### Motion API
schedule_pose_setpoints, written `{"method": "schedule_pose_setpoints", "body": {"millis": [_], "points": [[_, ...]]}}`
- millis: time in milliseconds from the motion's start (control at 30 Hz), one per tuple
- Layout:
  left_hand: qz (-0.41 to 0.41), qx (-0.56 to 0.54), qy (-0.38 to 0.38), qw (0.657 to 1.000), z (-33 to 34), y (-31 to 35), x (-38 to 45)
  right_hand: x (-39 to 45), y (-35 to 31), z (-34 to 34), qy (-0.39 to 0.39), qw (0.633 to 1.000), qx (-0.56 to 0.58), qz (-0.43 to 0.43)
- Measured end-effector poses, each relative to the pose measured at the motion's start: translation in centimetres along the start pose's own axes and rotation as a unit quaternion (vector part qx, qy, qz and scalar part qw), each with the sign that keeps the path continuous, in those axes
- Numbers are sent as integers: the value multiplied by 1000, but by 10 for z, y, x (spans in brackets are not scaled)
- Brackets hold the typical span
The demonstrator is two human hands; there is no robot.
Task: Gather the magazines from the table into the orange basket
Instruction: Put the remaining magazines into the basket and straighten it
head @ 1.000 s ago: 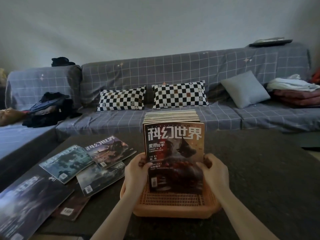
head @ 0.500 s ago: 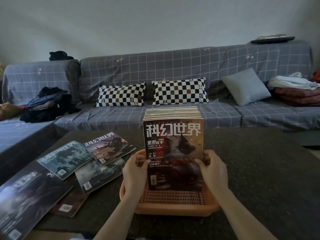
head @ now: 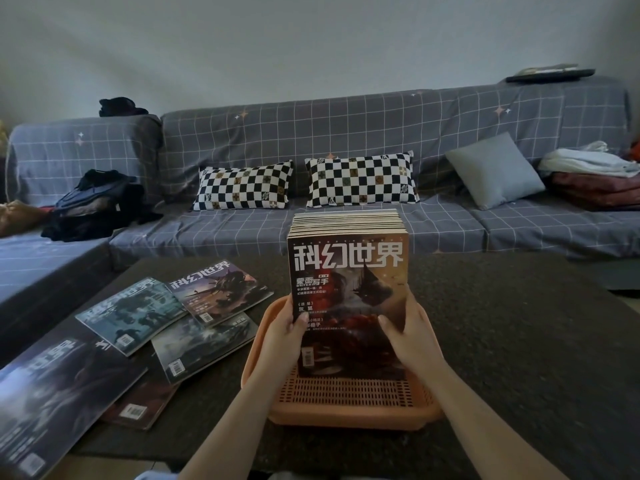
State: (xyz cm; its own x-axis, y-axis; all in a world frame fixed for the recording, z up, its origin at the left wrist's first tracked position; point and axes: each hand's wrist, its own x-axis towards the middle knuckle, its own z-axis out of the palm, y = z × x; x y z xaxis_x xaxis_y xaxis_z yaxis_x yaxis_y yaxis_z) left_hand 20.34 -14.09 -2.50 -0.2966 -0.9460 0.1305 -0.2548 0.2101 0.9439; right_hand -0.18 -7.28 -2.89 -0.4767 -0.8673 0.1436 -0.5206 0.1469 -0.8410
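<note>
Standing upright in the basket on the table, the stack is clamped at both edges: left hand on one side, right hand on the other. Left of the basket, loose magazines lie flat, overlapping.

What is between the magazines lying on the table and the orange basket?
Nothing visible. The loose magazines lie just left of the orange basket, the nearest right at its rim. Both hands, left and right, hold the upright stack inside it.
</note>
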Motion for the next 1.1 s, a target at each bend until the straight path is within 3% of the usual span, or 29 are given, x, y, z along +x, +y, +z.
{"method": "schedule_pose_setpoints", "body": {"millis": [267,400,634,934,1100], "points": [[-34,-72,-14,997,-4,0,8,6,1,0,23,999,29,22],[-92,-199,-71,973,-3,8,27,20,-7,-4,-13,991,113,68],[-134,-251,-94,954,4,-5,37,17,-5,-2,-40,986,155,48],[-124,-242,-105,957,1,-9,36,17,-3,-1,-30,988,145,36],[-101,-154,-54,981,-2,-1,29,15,-4,-4,-10,992,114,56]]}}
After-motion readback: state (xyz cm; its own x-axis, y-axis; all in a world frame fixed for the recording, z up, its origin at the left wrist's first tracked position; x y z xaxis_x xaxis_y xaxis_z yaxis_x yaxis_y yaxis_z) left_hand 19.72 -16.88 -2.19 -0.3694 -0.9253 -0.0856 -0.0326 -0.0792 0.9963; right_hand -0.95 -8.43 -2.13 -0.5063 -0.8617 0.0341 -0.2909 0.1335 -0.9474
